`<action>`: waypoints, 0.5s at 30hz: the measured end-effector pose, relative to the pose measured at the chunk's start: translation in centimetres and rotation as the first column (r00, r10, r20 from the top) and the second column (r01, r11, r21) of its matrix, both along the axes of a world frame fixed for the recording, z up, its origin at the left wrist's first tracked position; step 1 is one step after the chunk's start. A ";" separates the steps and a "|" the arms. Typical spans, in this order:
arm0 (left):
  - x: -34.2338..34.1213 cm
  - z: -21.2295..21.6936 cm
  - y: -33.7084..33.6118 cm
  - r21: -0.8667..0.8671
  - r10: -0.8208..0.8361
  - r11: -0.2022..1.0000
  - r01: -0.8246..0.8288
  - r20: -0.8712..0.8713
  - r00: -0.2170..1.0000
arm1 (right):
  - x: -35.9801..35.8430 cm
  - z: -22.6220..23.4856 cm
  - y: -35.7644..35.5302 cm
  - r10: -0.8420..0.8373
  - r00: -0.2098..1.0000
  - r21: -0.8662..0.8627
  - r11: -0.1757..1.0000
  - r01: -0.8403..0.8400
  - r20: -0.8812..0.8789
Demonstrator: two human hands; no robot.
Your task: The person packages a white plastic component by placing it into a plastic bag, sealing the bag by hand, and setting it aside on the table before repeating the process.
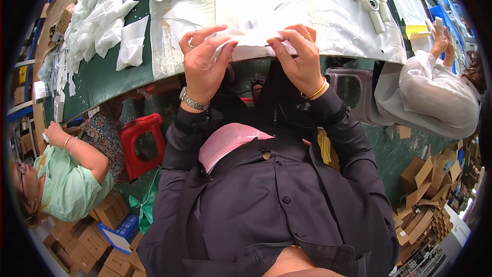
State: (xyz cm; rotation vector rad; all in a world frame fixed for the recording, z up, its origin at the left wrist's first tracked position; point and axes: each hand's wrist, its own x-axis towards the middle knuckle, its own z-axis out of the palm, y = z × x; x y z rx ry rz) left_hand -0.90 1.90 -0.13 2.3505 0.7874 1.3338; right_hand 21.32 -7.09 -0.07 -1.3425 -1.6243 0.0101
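left hand (206, 64): thumb and fingers pinch the left end of the thin white piece; watch (195, 101) on the wrist
right hand (302, 54): thumb and fingers pinch its right end; yellow bangle (315, 90) at the wrist
thin white piece (250, 39): between the two hands, above the near table edge; glare hides whether it is a sheet or a bag
white table cover (346, 36): under and beyond the hands
white pouch (132, 43): flat, left of the left hand
white pouches (100, 23): heaped farther left
white devices (373, 4): clustered, round-faced, beyond and right of the right hand
red stool (141, 146): on the floor, lower left of the left hand
person in grey (435, 92): well right of the right hand
person in pale green (74, 187): well left of the left hand
cardboard boxes (92, 243): farther off, behind that person
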 end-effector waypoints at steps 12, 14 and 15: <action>3.8 -2.8 2.2 -0.544 0.249 0.832 -0.109 0.191 0.949 | 0.9 -0.9 3.7 -0.237 0.933 -0.273 0.948 0.161 -0.272; 4.0 -2.7 2.4 -0.536 0.258 0.833 -0.136 0.158 0.953 | 1.0 -1.2 4.0 -0.248 0.954 -0.208 0.955 0.211 -0.171; 4.1 -2.5 2.4 -0.528 0.270 0.833 -0.166 0.126 0.954 | 1.0 -1.3 4.1 -0.256 0.959 -0.173 0.957 0.233 -0.119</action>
